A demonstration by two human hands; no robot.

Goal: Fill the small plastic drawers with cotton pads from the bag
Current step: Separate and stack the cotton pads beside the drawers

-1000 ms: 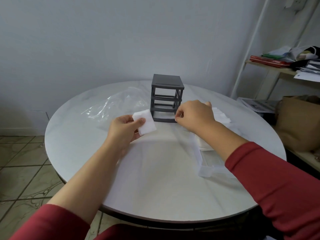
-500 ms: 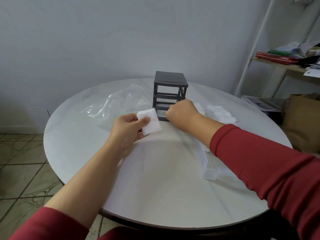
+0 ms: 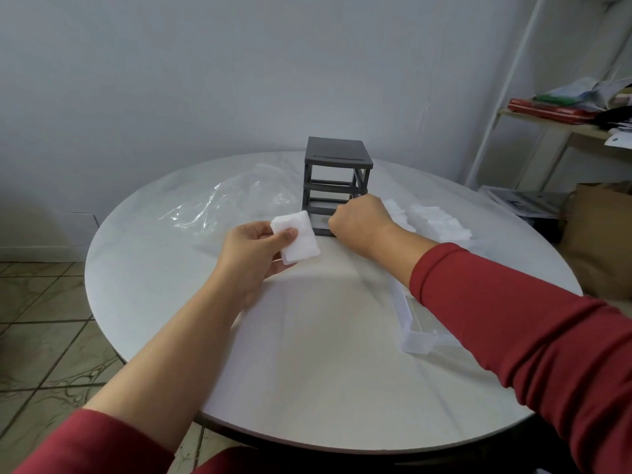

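My left hand [image 3: 254,249] pinches a small stack of white cotton pads [image 3: 297,239] just left of the grey drawer frame [image 3: 337,186]. The frame stands at the table's far middle and its upper slots show no drawers. My right hand [image 3: 359,222] is curled in a fist against the frame's lower right front; its fingertips are hidden, and it seems to grip the frame there. More loose cotton pads [image 3: 436,220] lie in a pile right of the frame. A clear plastic drawer [image 3: 415,336] lies on the table under my right forearm. The crumpled clear bag [image 3: 225,206] lies left of the frame.
Everything sits on a round white table [image 3: 307,371]. A white shelf with papers and a red folder [image 3: 550,111] stands at the right, with a brown paper bag [image 3: 602,234] below it. Tiled floor shows at the left.
My right hand moved from the frame's right side to its lower front and closed into a fist. My left hand kept the pad stack and drifted slightly toward the frame.
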